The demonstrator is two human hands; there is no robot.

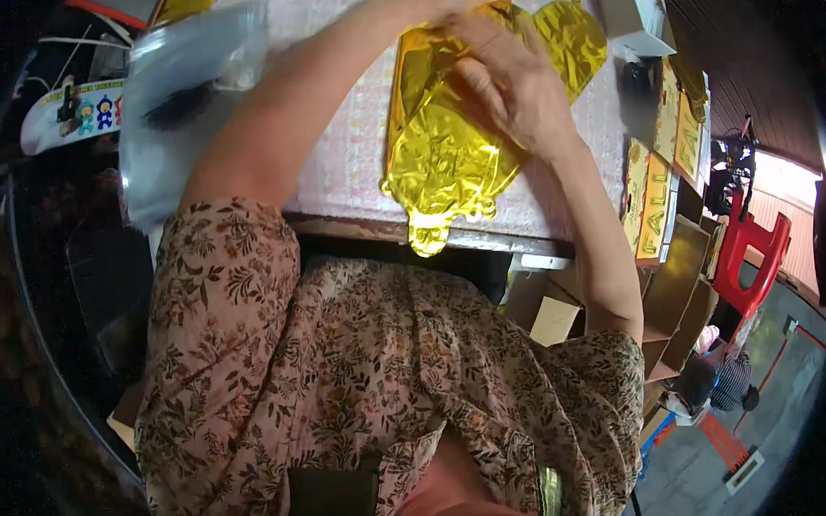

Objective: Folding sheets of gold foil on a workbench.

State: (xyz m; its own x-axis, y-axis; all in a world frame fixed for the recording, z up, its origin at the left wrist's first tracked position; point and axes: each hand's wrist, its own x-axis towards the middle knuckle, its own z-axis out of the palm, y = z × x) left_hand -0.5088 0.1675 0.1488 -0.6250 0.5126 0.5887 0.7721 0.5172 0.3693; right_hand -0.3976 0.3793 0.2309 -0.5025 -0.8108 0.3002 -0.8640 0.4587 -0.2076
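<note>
While my right hand [521,95] lies over the gold foil [441,157], its thumb sits apart from the bent fingers; I cannot tell whether they pinch it. My left hand [445,0] is at the top edge, its finger state unclear. The foil rests on the pale tablecloth [341,160], 1 tab overhanging the near edge.

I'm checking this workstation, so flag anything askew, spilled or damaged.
The gold foil piece under the right hand pokes past the near edge of the table instead of lying wholly on it. No spill or clear damage shows.
</note>
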